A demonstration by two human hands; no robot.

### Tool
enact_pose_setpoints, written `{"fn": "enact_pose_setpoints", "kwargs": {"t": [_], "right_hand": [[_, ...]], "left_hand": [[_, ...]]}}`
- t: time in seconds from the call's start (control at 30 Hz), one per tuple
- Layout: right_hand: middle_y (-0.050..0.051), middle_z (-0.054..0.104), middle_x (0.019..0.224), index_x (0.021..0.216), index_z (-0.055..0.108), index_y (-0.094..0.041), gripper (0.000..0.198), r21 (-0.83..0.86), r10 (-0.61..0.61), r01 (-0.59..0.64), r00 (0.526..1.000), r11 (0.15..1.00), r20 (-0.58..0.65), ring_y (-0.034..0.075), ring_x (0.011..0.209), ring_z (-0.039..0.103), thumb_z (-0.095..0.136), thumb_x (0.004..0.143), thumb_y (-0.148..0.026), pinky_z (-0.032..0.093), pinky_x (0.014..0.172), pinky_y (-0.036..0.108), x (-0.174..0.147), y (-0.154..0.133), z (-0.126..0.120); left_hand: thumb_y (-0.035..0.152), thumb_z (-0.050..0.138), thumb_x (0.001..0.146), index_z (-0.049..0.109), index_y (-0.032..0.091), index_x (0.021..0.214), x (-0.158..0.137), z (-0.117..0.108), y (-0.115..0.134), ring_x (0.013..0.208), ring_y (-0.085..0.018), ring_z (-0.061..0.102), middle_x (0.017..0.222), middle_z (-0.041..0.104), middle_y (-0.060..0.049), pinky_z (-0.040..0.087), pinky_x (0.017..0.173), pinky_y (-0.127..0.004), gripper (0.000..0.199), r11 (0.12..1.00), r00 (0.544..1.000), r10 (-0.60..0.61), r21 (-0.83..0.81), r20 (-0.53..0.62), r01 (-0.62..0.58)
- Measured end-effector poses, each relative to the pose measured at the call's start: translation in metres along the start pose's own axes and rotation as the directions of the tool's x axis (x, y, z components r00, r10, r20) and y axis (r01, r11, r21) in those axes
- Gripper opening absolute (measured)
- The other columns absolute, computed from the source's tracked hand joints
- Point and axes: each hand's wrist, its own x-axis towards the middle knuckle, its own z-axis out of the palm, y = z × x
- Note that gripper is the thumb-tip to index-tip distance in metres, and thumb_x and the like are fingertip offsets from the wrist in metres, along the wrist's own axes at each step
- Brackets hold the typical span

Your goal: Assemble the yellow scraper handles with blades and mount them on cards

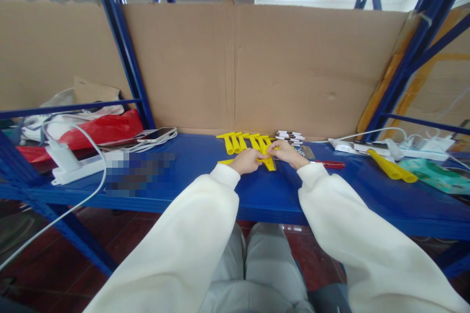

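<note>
While two hands work at one yellow piece, its fellows lie in a row behind

Because both arms reach straight ahead in the head view, the left hand (247,160) and right hand (289,154) meet low over the blue bench (205,190), where the yellow T-shaped piece (270,163) sits between them, just in front of the row of yellow pieces (235,142). The left hand is closed around it, probably to steady it for finer work by the other. The right hand's fingers bend in against the head of the piece; whether they pinch it or some small part, I cannot tell.

The piece seems to lie on its side: a yellow end juts out left of the left hand, so its long axis likely runs across the bench, handle to the left, with the flared head toward the right hand. The hand covers the join. In the row, by contrast, handles point toward the person and crossbars toward the cardboard (235,68), an order that presumably saves space and eases picking up.

Small black-and-white parts (290,136) are stacked beyond the right hand, with a red tool (332,164) to its right; both look placed for short reaches. Farther right, two yellow tubes (391,166) lie beside a green packet (436,176).
</note>
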Motion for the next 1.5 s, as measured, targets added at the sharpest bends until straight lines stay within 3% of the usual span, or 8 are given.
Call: {"fn": "enact_pose_setpoints", "kwargs": {"t": [0.27, 0.53, 1.17, 1.5], "right_hand": [[0.001, 0.072, 0.072, 0.061, 0.068, -0.019, 0.01, -0.088, -0.007, 0.004, 1.0, 0.996, -0.029, 0.016, 0.074, 0.064, 0.064, 0.07, -0.017, 0.049, 0.072, 0.025, -0.001, -0.001, 0.003], [0.0, 0.068, 0.064, 0.061, 0.068, -0.019, 0.01, -0.061, 0.032, -0.035, 0.998, 0.998, -0.047, 0.017, 0.072, 0.063, 0.062, 0.069, -0.018, 0.051, 0.071, 0.026, -0.004, -0.005, 0.005], [0.003, 0.074, 0.08, 0.064, 0.067, -0.02, 0.01, -0.022, 0.071, -0.073, 0.996, 0.997, -0.054, 0.02, 0.087, 0.068, 0.061, 0.071, -0.014, 0.052, 0.085, 0.032, -0.006, -0.006, 0.004], [0.004, 0.071, 0.073, 0.062, 0.064, -0.019, 0.007, -0.028, 0.125, -0.128, 0.988, 0.991, -0.093, 0.021, 0.082, 0.066, 0.059, 0.067, -0.019, 0.05, 0.077, 0.029, -0.008, -0.009, 0.008]], "left_hand": [[0.013, 0.065, 0.086, 0.075, 0.026, 0.122, 0.0, 0.0, 0.0, 0.119, -0.023, 0.068, 0.125, 0.073, -0.007, 0.048, 0.106, -0.032, 0.04, 1.0, 1.0, 0.009, 0.005, 0.02, -0.009], [0.013, 0.065, 0.086, 0.075, 0.028, 0.121, -0.001, 0.0, 0.002, 0.118, -0.021, 0.068, 0.125, 0.073, -0.004, 0.047, 0.108, -0.031, 0.04, 1.0, 1.0, 0.009, -0.009, 0.01, -0.009], [0.014, 0.064, 0.088, 0.072, 0.026, 0.127, -0.002, -0.003, 0.006, 0.113, -0.023, 0.07, 0.125, 0.073, -0.008, 0.049, 0.104, -0.034, 0.041, 0.999, 0.999, 0.027, 0.047, 0.03, -0.029], [0.015, 0.062, 0.089, 0.073, 0.025, 0.124, -0.002, -0.001, 0.005, 0.115, -0.023, 0.07, 0.124, 0.073, -0.009, 0.049, 0.104, -0.033, 0.038, 0.996, 0.998, 0.046, 0.078, 0.035, -0.049]]}}
